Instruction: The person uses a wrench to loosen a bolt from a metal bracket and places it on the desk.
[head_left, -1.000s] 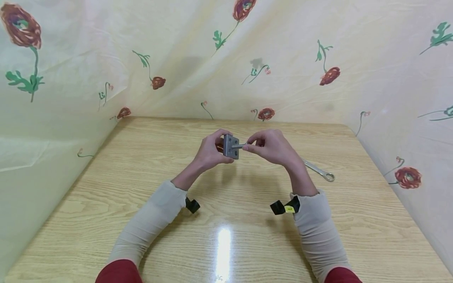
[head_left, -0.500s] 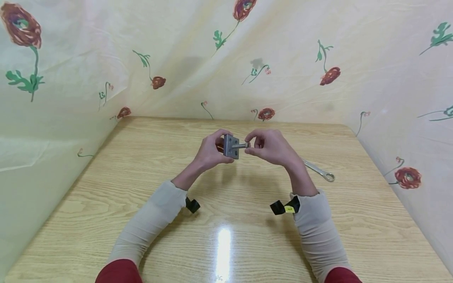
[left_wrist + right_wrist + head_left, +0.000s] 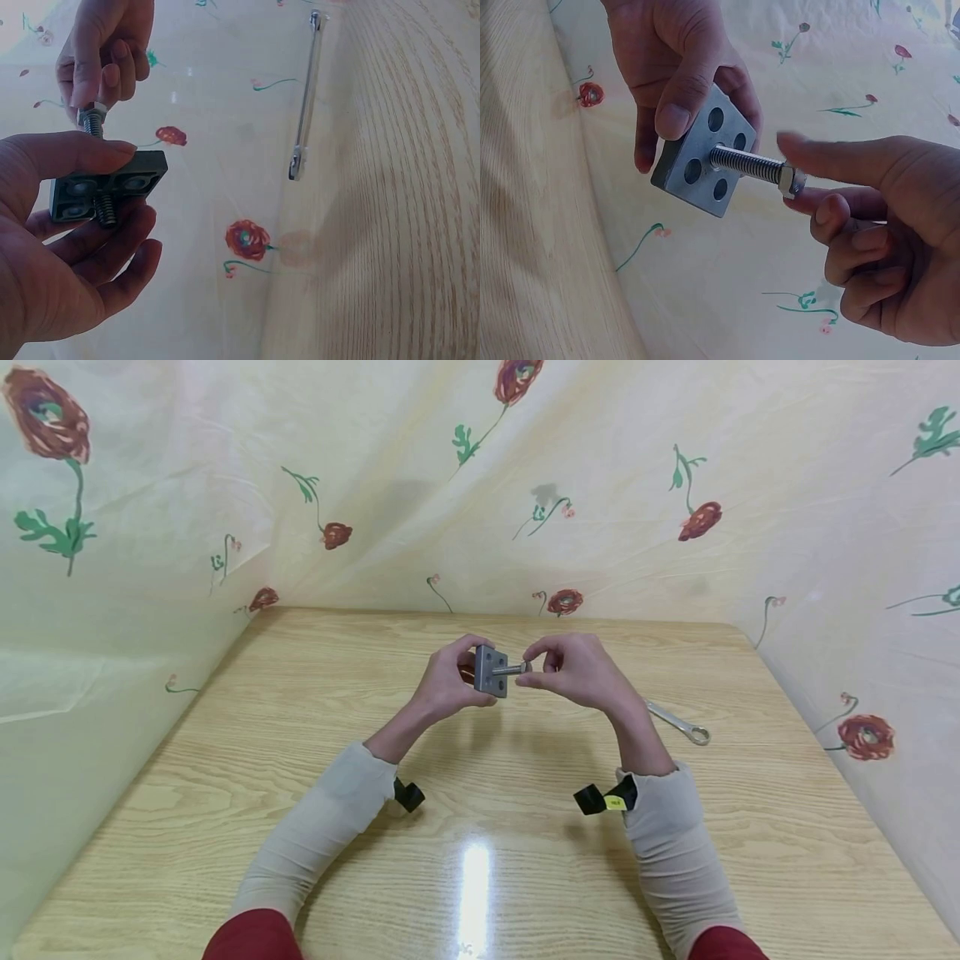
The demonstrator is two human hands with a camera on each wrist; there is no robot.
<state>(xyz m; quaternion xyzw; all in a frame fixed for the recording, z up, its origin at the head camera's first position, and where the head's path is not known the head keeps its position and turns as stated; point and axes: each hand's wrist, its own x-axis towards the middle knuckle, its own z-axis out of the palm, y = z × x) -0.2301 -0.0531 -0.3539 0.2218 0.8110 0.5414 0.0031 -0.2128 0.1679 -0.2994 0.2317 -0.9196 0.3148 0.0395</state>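
My left hand [image 3: 442, 681] grips a square grey metal plate [image 3: 491, 672] by its edges, thumb on one side and fingers on the other. Holes surround the plate's centre, and a hex bolt [image 3: 750, 164] runs through the middle one. Its threaded tip sticks out of the far face in the left wrist view. The bolt's hex head stands well away from the plate, with a long stretch of thread showing. At that head, the thumb and index finger of my right hand [image 3: 573, 672] pinch from two sides, while the other fingers curl inward.
A combination wrench [image 3: 678, 722] lies on the wooden table [image 3: 480, 777] to the right, partly behind my right forearm. Flower-patterned sheeting [image 3: 420, 485] rises at the table's back and sides. Black wrist-worn cameras sit at both cuffs.
My right fingers loosened from the bolt head half a second ago, uncovering more of it, and have since shifted slightly around it. The left hand and plate stay nearly still.
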